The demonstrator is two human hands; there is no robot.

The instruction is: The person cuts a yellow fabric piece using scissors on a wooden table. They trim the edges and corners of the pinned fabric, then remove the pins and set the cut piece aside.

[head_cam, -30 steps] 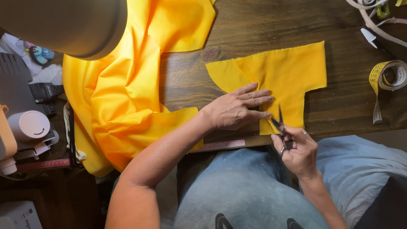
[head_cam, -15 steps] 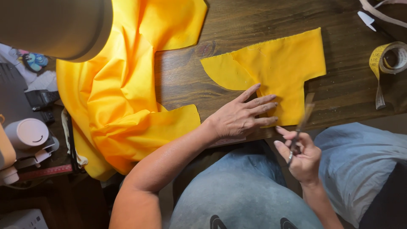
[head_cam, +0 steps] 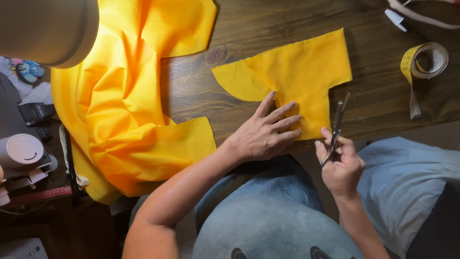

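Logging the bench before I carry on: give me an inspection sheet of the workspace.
Surface: dark wooden table, knot near its middle.
Job's things: cut yellow fabric piece flat on the table; scissors at its right edge.
Clutter: large bunched yellow cloth at left; yellow tape measure at right.
Hands: left hand flat on the fabric piece; right hand holds the scissors.
Cables: nothing seen.
Surroundings: beige rounded object top left; white cup on a side shelf.
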